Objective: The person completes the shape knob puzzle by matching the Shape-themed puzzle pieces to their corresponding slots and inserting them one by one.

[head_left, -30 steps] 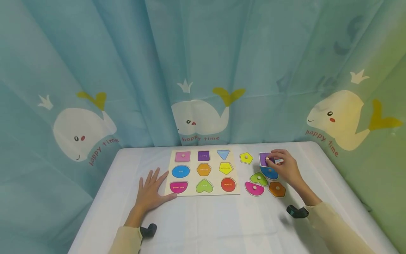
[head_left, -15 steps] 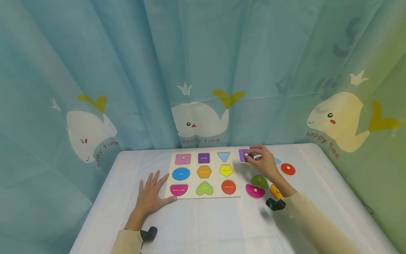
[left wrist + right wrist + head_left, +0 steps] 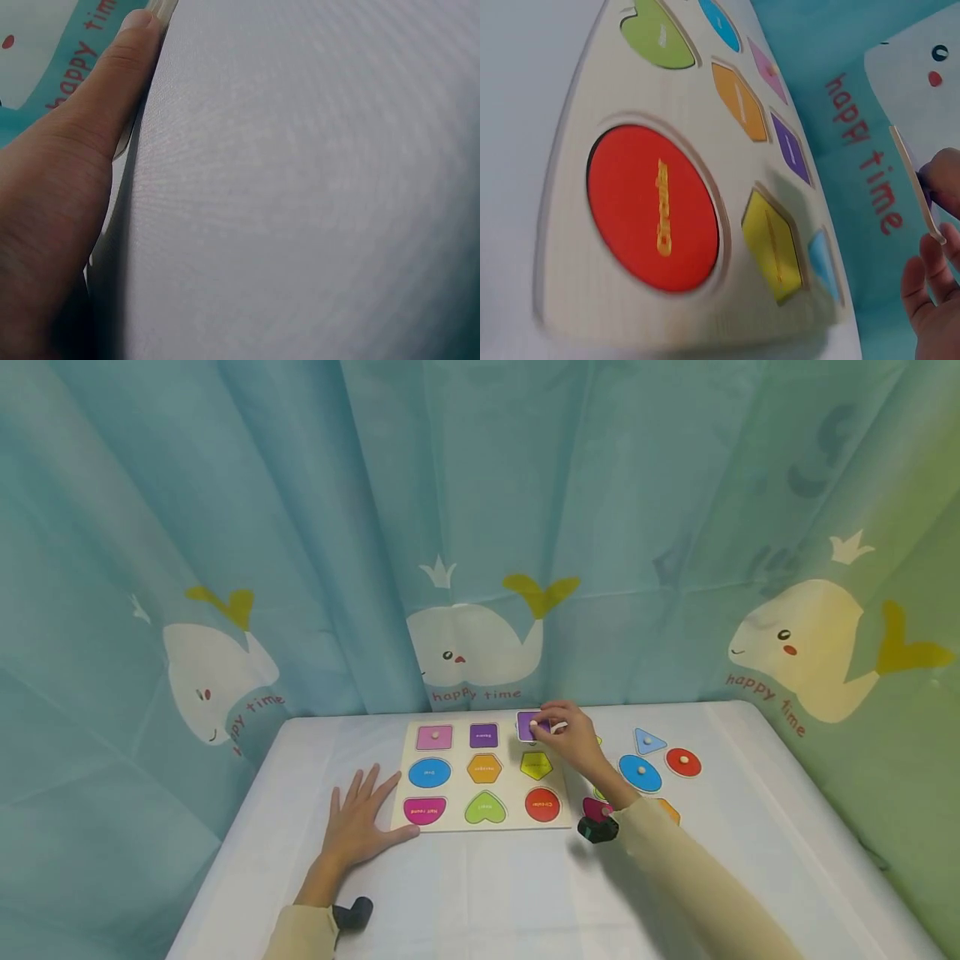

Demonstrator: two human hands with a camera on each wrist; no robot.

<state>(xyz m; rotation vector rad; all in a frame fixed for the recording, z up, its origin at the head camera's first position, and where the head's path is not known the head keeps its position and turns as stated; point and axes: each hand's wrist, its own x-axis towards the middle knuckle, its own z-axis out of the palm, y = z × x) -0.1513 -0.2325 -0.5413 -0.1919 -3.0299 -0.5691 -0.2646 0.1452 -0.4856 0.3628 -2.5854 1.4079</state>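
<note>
My right hand (image 3: 579, 745) pinches the knob of a purple square puzzle piece (image 3: 525, 724), holding it over the far right corner of the wooden shape board (image 3: 456, 793). In the right wrist view the purple piece (image 3: 913, 184) appears edge-on, raised off the board. Under it the light blue triangle recess is mostly hidden in the head view. The purple square recess (image 3: 483, 736) lies to its left. A pink rectangle piece (image 3: 427, 739) with a knob sits in the board's far left recess. My left hand (image 3: 356, 825) rests with spread fingers at the board's left edge, thumb at the near corner.
Right of the board lie a blue oval piece (image 3: 630, 769), a red circle piece (image 3: 675, 758) and a light blue triangle piece (image 3: 642, 747). My right arm partly covers a magenta half-round piece (image 3: 596, 807) and others. A whale-print curtain (image 3: 480, 527) hangs behind the table.
My right hand has carried the purple square piece leftward, from above the loose pieces to above the board, uncovering the blue oval, triangle and red circle pieces. My left hand has stayed put.
</note>
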